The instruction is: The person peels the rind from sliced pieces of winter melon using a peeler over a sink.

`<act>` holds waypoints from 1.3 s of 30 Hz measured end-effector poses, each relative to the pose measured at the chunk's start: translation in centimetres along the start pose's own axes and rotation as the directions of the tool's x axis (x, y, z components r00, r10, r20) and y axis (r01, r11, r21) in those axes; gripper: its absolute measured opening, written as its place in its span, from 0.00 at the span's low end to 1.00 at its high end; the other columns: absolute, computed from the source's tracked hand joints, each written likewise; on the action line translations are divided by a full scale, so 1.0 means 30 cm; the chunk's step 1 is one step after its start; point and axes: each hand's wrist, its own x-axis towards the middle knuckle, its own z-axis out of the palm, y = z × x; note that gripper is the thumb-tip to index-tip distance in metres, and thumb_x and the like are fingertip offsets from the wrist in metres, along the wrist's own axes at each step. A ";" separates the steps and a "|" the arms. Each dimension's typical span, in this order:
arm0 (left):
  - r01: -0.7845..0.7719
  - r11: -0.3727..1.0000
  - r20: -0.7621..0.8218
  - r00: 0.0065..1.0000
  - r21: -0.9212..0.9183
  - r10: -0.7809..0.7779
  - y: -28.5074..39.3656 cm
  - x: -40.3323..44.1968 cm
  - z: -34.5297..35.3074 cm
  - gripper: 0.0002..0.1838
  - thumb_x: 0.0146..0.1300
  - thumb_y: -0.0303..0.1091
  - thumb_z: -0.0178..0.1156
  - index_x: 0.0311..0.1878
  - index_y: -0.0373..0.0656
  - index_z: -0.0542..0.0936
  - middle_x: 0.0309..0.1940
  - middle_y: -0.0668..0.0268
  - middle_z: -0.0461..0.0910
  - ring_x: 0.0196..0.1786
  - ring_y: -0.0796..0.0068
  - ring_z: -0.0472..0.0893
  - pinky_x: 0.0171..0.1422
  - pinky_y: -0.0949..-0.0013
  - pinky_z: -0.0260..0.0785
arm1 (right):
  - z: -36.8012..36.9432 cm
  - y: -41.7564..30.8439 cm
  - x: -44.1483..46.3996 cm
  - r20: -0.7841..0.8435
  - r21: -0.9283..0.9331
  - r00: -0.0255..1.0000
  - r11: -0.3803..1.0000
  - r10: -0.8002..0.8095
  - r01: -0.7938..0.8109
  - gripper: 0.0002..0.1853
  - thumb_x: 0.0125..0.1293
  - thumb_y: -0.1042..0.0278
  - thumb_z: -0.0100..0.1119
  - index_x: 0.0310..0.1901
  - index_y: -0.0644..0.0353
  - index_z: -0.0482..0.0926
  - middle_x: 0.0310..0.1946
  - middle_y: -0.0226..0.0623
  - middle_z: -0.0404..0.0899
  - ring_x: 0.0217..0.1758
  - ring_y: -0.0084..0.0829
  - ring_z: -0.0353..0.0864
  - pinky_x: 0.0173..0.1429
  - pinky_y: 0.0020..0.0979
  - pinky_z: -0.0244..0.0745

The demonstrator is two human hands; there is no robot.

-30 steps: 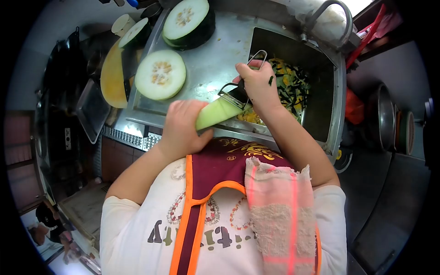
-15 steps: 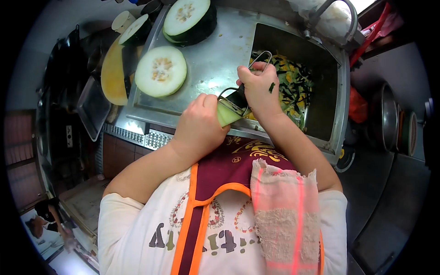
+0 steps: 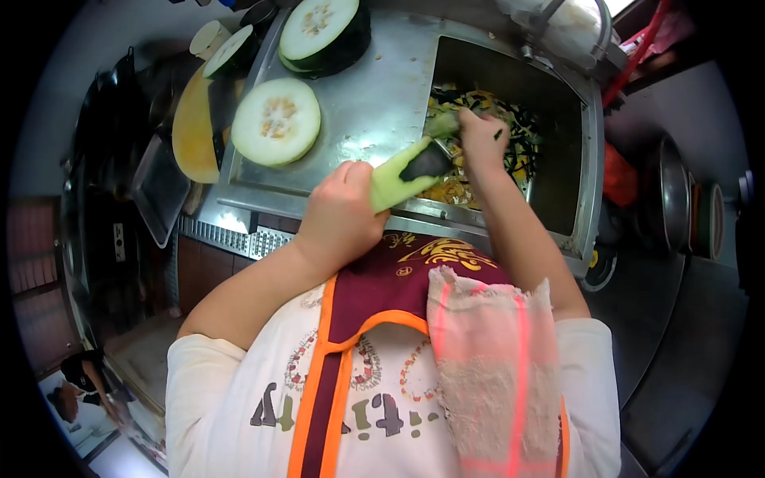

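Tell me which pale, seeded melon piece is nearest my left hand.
The round melon piece on the metal drainboard, just beyond your left hand. The big dark-rinded chunk behind it and the smaller piece left of the drainboard both lie farther off.

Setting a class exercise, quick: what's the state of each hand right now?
Left hand: closed, holding a partly peeled winter melon piece.
Right hand: looks closed; too blurred to tell what, if anything, it holds.
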 end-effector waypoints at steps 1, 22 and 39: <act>-0.007 1.000 0.003 1.000 -0.004 0.007 -0.007 -0.007 -0.006 0.19 0.41 0.26 0.65 0.38 0.37 0.70 0.31 0.52 0.73 0.37 0.48 0.75 0.40 0.55 0.69 | -0.023 0.179 0.026 -0.157 -0.265 0.947 0.935 -0.281 0.234 0.18 0.51 0.70 0.57 0.41 0.74 0.69 0.36 0.51 0.77 0.33 0.38 0.79 0.41 0.32 0.75; -0.005 1.000 -0.021 1.000 0.001 0.005 -0.027 0.000 -0.016 0.19 0.45 0.26 0.65 0.42 0.35 0.71 0.35 0.52 0.73 0.40 0.47 0.74 0.43 0.56 0.69 | -0.062 0.326 0.073 0.181 0.480 0.737 0.595 0.651 -0.644 0.10 0.52 0.75 0.58 0.36 0.67 0.73 0.32 0.40 0.77 0.30 0.32 0.77 0.30 0.27 0.73; 0.012 1.000 0.029 0.999 0.026 -0.012 0.016 0.043 0.028 0.23 0.43 0.28 0.66 0.43 0.35 0.70 0.36 0.52 0.73 0.41 0.48 0.74 0.44 0.56 0.69 | 0.003 -0.276 -0.058 0.192 0.200 0.960 0.950 0.203 -0.241 0.26 0.47 0.66 0.60 0.44 0.77 0.67 0.28 0.46 0.78 0.35 0.37 0.78 0.46 0.32 0.72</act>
